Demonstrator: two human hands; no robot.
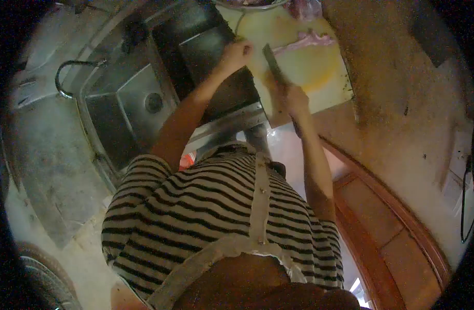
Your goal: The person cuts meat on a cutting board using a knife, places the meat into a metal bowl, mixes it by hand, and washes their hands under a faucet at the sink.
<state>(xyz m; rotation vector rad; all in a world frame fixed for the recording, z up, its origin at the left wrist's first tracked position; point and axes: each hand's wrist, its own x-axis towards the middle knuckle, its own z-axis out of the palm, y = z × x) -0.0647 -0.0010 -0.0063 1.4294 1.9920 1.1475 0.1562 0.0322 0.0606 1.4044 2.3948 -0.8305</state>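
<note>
My right hand (297, 101) is wrapped round the handle of a knife (274, 64), whose broad dark blade points up and to the left over the cutting board (319, 98). A long strip of pink meat (315, 39) lies across the upper part of the board, just beyond the blade tip. My left hand (236, 56) is at the board's left edge, above the dark sink basin, with its fingers curled closed. Whether anything small is inside those fingers cannot be made out.
To the left is a metal sink (110, 111) with a drain and a curved faucet (64, 77). A bowl rim (252, 8) and more meat (305, 9) are at the board's far edge. Reddish-brown cabinet doors (374, 212) stand at the lower right.
</note>
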